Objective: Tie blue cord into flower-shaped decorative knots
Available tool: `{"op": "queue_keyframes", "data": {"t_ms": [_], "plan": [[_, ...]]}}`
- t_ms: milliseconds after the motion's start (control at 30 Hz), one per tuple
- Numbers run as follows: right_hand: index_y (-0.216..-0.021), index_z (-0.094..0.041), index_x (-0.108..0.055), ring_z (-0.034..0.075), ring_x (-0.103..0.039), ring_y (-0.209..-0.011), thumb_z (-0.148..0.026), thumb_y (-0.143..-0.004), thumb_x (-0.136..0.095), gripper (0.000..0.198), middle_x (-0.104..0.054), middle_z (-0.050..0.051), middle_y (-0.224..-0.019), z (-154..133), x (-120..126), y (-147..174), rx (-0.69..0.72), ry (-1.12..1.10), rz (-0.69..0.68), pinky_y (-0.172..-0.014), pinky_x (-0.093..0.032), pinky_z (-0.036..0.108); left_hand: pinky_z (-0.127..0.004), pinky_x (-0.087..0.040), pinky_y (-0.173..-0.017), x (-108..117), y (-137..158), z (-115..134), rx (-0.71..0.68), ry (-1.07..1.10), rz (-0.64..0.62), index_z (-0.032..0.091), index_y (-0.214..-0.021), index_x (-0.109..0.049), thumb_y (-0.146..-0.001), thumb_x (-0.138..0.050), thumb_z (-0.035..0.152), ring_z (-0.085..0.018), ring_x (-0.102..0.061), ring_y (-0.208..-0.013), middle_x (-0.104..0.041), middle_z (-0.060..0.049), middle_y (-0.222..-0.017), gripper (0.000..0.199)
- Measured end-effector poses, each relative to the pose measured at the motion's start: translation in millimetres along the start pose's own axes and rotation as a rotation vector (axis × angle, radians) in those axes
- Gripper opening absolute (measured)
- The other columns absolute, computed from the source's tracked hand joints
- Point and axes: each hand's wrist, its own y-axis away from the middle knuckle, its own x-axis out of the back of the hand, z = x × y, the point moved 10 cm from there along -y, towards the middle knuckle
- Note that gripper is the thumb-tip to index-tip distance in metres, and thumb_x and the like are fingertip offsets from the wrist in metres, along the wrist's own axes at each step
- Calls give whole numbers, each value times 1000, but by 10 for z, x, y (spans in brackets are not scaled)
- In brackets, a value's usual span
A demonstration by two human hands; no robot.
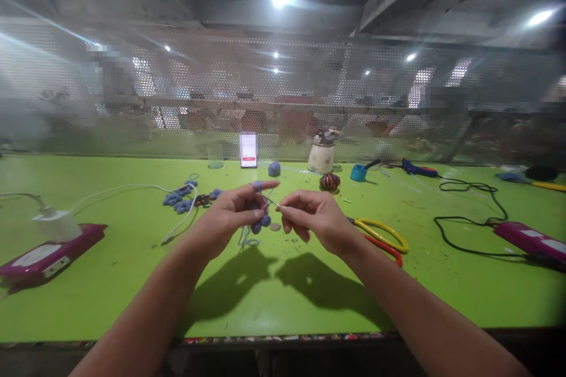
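My left hand (236, 209) is closed on a small blue-purple crochet piece (260, 224), with its index finger stretched out and blue yarn wrapped round it. Pinched in my right hand (312, 212) is a thin metal crochet hook (275, 204), whose tip reaches toward the yarn by my left hand. A loose tail of yarn (250, 241) hangs below the piece. Beyond my hands sits a ball of blue yarn (274, 169). To the left lie several finished-looking blue crochet pieces (179, 197). Part of the held piece is hidden by my fingers.
Red and yellow handled scissors (384, 235) lie by my right forearm. Further back stand a phone (248, 150), a pale bottle (322, 153), a multicoloured yarn ball (329, 182) and a blue tape roll (358, 172). Power strips (53, 253) with cables flank the green table (283, 306).
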Motion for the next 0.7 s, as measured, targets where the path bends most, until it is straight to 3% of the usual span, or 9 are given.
{"op": "queue_keyframes", "data": {"t_ms": [100,267,467,700], "plan": [[-84,-15,-68,5,-45,-38,-35,-81,-71,21,-65,-1,-58,111,20,-22,-66,-60,33,-37,-34,19,-28,-39,-65,-110,2,-46,23,-137,-66,19,-134,-58,-78,-69,13,-13,-50,-71,-58,1,-78,57],[-106,-17,-70,6,-48,-41,-34,-80,-71,31,-66,-2,-61,222,-35,-30,-149,-83,-45,-40,-38,20,-30,-43,-68,-169,19,-42,53,-85,-95,21,-154,-25,-75,-73,11,-16,-56,-75,-59,1,-78,93],[-111,-18,-73,5,-48,-39,-31,-81,-70,33,-64,-3,-59,249,10,-33,-167,-69,-30,-40,-35,19,-32,-46,-73,-185,16,-41,37,-134,-127,21,-154,-20,-74,-72,10,-17,-58,-81,-58,-1,-87,96],[-107,-16,-73,6,-50,-40,-26,-79,-71,30,-63,-2,-57,316,54,-38,-219,-79,66,-39,-34,20,-33,-43,-68,-168,-28,-75,-16,-313,-90,19,-152,-28,-75,-69,14,-17,-55,-76,-54,1,-81,87]]}}
